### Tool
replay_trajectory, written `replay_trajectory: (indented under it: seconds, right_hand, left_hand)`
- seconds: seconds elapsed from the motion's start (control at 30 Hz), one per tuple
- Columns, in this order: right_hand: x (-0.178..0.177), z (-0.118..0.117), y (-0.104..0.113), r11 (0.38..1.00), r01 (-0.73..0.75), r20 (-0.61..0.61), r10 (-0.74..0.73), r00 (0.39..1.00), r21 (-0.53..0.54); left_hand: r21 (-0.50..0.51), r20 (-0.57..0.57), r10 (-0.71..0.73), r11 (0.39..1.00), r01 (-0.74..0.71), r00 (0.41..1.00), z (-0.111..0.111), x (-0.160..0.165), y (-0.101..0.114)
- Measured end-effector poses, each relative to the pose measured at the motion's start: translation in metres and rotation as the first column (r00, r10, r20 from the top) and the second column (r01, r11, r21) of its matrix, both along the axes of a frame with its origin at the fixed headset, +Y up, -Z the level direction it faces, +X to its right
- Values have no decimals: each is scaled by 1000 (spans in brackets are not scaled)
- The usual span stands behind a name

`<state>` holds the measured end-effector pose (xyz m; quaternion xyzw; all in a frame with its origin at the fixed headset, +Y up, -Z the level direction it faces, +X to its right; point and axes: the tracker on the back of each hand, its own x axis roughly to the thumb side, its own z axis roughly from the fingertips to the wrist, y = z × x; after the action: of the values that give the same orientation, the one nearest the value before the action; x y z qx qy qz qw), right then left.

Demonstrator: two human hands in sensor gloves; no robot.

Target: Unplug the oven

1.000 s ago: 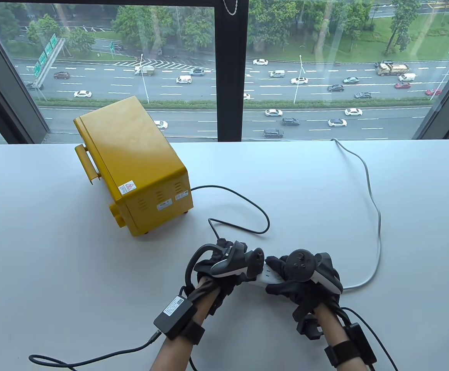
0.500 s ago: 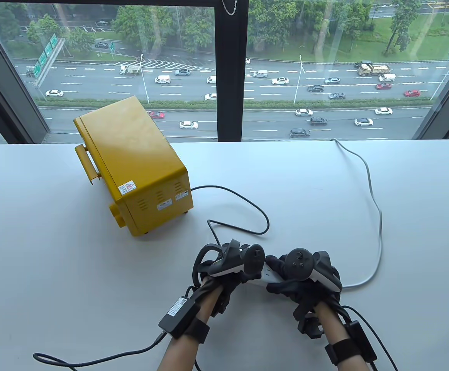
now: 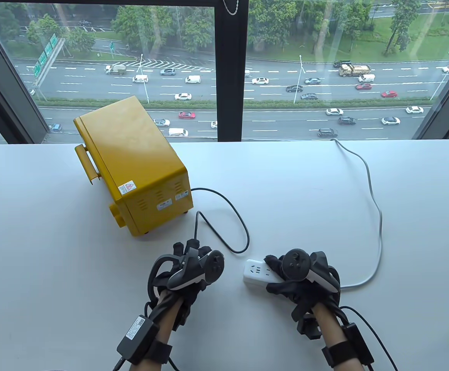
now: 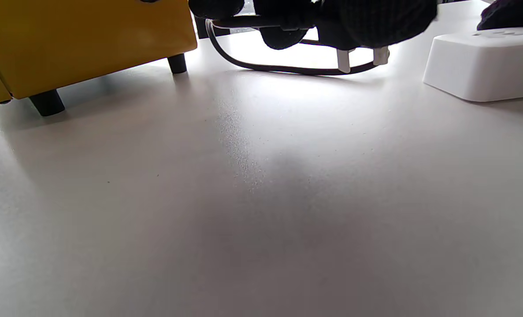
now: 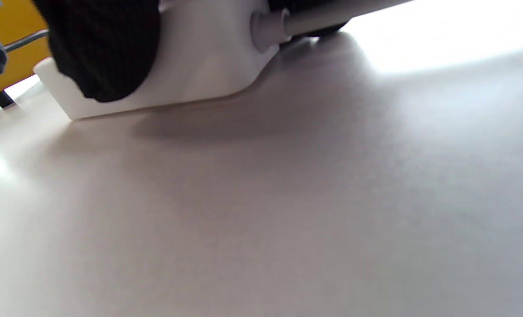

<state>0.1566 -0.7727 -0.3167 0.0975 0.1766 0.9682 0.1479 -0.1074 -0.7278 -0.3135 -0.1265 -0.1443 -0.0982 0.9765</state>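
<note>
The yellow oven (image 3: 131, 162) stands at the table's left, its back towards me. Its black cord (image 3: 232, 216) loops across the table to my left hand (image 3: 189, 253). That hand grips the black plug, hidden under it in the table view. In the left wrist view the plug's two bare metal prongs (image 4: 343, 60) hang free above the table, apart from the white power strip (image 4: 481, 66). My right hand (image 3: 286, 274) rests on the power strip (image 3: 254, 272) and holds it down; its fingers (image 5: 102, 48) wrap the strip's side.
The strip's grey cable (image 3: 375, 216) runs from its right end in a curve to the table's far edge by the window. The oven's black feet (image 4: 45, 102) stand close to my left hand. The white table (image 3: 54, 239) spreads to both sides.
My left hand has moved left, away from the power strip, with the plug in it. The plug has come out of the strip and the black cord's loop has shifted left. My right hand stayed put.
</note>
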Motion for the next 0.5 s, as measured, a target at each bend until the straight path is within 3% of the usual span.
replay_trajectory:
  seconds: [0.1, 0.23, 0.4, 0.5]
  right_hand:
    - [-1, 1, 0, 1000, -17, -1, 17, 1000, 9]
    - [-3, 2, 1, 999, -35, -6, 35, 999, 11]
    - [-4, 5, 3, 997, -66, -24, 67, 997, 39]
    - [0, 9, 16, 991, -76, 6, 76, 997, 112]
  left_hand:
    - [-25, -8, -33, 999, 33, 999, 1, -1, -11]
    - [-130, -34, -57, 990, 52, 998, 3, -4, -22]
    - [-85, -69, 129, 987, -135, 989, 13, -16, -20]
    - [40, -142, 166, 986, -161, 976, 22, -28, -6]
